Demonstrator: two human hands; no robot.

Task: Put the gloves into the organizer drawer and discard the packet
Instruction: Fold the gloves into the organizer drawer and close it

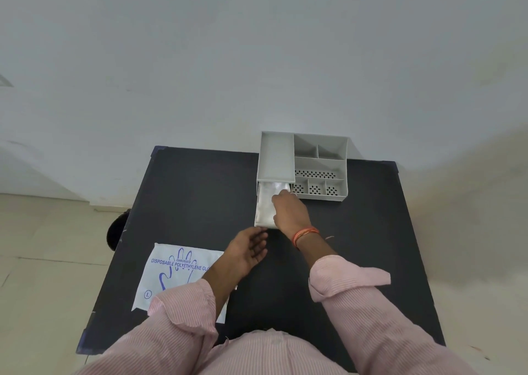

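A grey organizer (320,163) stands at the far side of the black table (194,191). Its drawer (261,220) is pulled out toward me at the left. Clear plastic gloves (270,196) lie inside the drawer. My right hand (290,213) rests over the drawer, fingers down on the gloves; whether it grips them I cannot tell. Just in front of the drawer's near edge, my left hand (248,250) hovers open, palm turned right. The white glove packet (174,271), printed in blue, lies flat at the table's near left, partly under my left forearm.
The organizer has several open compartments (317,187) on its right, some with perforated floors. A dark round object (115,231) sits on the floor by the table's left edge. A pale wall rises behind the table.
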